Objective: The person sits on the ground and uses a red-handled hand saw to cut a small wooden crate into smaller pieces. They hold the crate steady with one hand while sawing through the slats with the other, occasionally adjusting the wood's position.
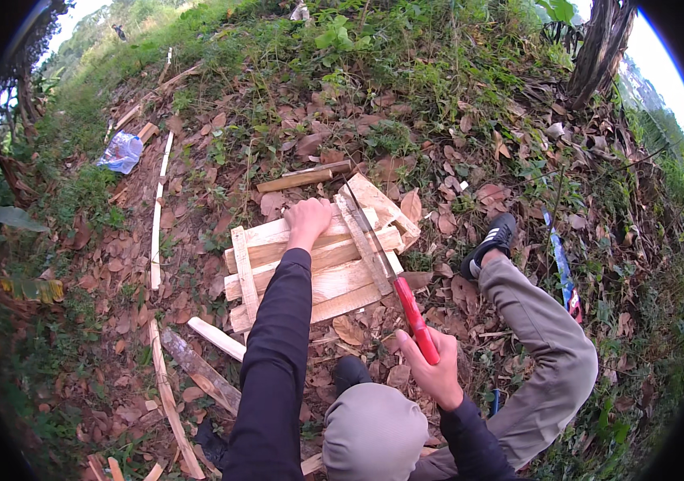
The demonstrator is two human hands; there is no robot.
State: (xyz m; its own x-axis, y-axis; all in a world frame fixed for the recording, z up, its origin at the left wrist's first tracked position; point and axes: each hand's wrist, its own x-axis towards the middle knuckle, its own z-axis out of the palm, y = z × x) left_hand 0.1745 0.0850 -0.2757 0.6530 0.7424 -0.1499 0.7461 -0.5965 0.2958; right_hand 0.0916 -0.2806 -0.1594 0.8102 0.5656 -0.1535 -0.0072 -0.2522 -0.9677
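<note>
A panel of pale wooden slats [334, 282], joined by two crosspieces, lies in front of me. My left hand [307, 220] bears down on its far side, fingers curled over the top slat; their tips are hidden. In my right hand [434, 370] is the red handle of a hand saw [414, 317], gripped at its lower end. The thin blade stretches away to the far left, along the outer side of the right crosspiece [364, 247] and over the slat ends. Whether its teeth touch the wood I cannot tell. Under the panel's far right corner sits a wooden block [380, 207].
Beyond the panel lie short wood pieces [303, 178]. Long thin strips [160, 216] and a weathered board [201, 370] are to the left, near a clear plastic bag [121, 152]. A blue sleeve-like item [560, 260] rests beyond my right leg [546, 345]. Dry leaves cover the sloping ground.
</note>
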